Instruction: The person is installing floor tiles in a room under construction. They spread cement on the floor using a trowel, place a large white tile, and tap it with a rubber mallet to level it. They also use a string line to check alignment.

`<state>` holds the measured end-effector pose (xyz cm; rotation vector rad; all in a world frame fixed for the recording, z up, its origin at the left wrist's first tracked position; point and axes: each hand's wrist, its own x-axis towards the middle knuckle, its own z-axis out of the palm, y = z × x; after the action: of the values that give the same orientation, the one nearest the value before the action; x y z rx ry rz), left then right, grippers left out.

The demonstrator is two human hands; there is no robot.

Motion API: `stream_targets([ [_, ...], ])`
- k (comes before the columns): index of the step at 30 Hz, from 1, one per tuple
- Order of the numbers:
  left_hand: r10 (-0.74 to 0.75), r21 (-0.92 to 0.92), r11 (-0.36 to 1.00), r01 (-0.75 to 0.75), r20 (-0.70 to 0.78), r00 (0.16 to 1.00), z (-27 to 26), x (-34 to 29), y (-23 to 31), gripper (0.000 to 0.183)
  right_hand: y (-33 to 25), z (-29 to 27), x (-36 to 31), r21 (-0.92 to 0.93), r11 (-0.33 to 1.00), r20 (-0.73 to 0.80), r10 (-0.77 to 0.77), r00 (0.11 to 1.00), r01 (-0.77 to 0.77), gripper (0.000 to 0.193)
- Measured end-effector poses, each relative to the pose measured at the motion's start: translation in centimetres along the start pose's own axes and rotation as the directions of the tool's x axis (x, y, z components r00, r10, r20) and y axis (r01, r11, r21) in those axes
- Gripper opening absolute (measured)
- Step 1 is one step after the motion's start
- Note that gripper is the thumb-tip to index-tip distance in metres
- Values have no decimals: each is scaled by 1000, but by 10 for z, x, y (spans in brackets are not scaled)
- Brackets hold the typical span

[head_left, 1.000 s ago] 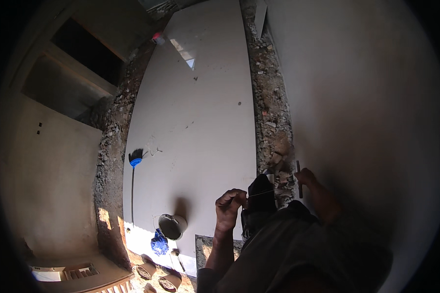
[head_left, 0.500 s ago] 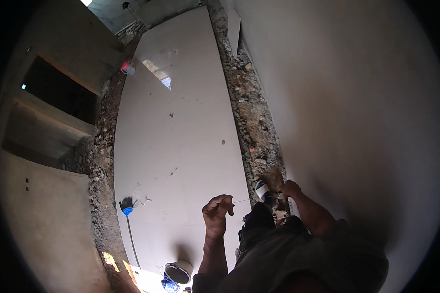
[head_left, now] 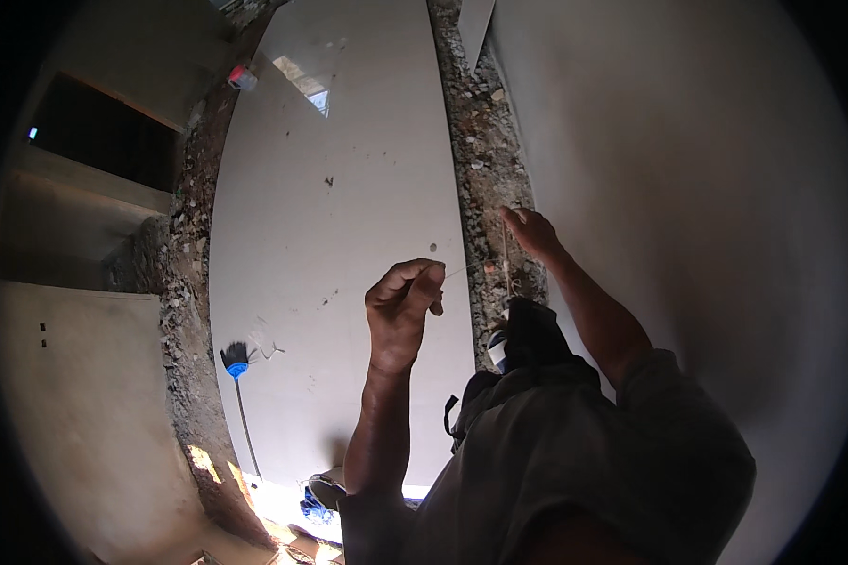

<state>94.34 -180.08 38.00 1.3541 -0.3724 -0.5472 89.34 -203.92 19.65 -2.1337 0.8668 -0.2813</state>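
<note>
My left hand point(head_left: 405, 306) is raised above the pale tiled floor point(head_left: 339, 207), its thumb and fingers pinched on a thin string point(head_left: 462, 271). The string runs to the right from the fingertips and grows hard to follow over the rubble. Farther forward, my right hand point(head_left: 531, 234) reaches out over the rubble strip point(head_left: 485, 179) beside the right wall. Its fingers are closed, and a pale length of string hangs from them toward my knee. Part of a blue and white shoe point(head_left: 497, 350) shows beside my dark trouser leg.
A blue-headed broom point(head_left: 236, 365) lies at the left edge of the tiles. A bucket point(head_left: 328, 488), partly hidden by my left forearm, stands near a blue crumpled bag point(head_left: 315, 508). A red-lidded container point(head_left: 242, 77) sits far left. A plain wall point(head_left: 688, 217) rises on the right.
Both hands have moved forward, the right one farther. The string, taut between them before, now hangs down from my right hand. My view has tilted slightly, shifting the floor upward in the picture.
</note>
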Motion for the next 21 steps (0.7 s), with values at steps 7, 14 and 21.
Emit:
stream_targets([
  [7,9,-75,997,-5,43,999,37,119,1,17,-93,-45,55,433,901,645,-290,707,-25,37],
  [14,187,78,982,-172,-281,941,-23,185,-11,18,-66,-17,145,400,917,678,-303,670,10,33],
  [21,-4,23,1000,15,-392,920,-39,170,-34,16,-62,-30,179,102,988,652,-157,741,120,29],
])
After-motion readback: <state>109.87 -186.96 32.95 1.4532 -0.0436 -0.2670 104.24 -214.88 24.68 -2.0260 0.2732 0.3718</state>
